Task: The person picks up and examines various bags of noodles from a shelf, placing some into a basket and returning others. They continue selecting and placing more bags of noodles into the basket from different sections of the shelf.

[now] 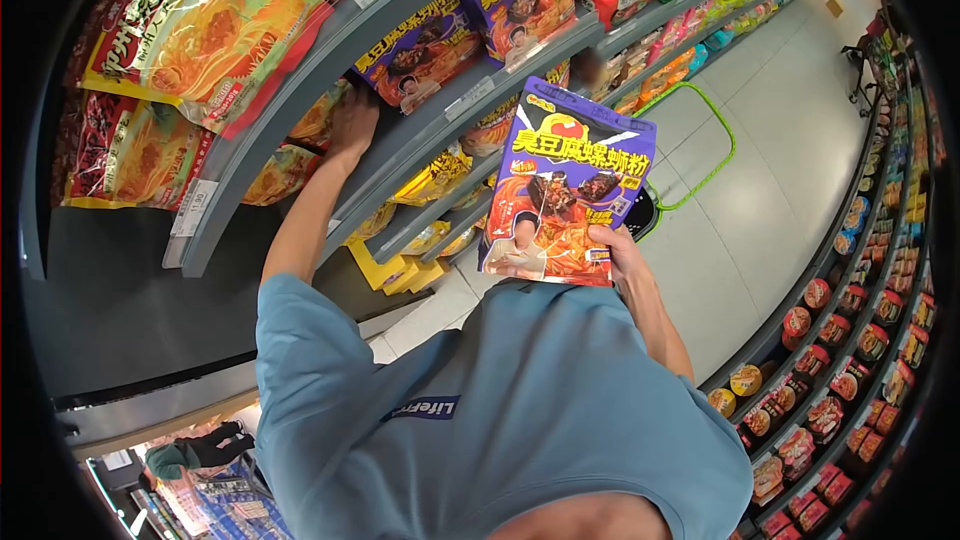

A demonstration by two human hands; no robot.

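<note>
While the left hand (352,120) reaches shelfward, the right hand (620,250) holds "臭豆腐螺蛳粉" packet (565,185)

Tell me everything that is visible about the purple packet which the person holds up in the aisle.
The purple packet is a flat, glossy bag, plastic by its look, with big yellow characters across the top and a picture of red noodles below. It looks sealed and full. It stands upright, slightly tilted, front to the camera. The right hand pinches its lower right corner; nothing else touches it. Behind it are the grey shelves and the floor.

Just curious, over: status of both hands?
Right hand holds purple noodle packet. Left hand reaches among yellow packets on grey shelf. Nothing blocking.
</note>
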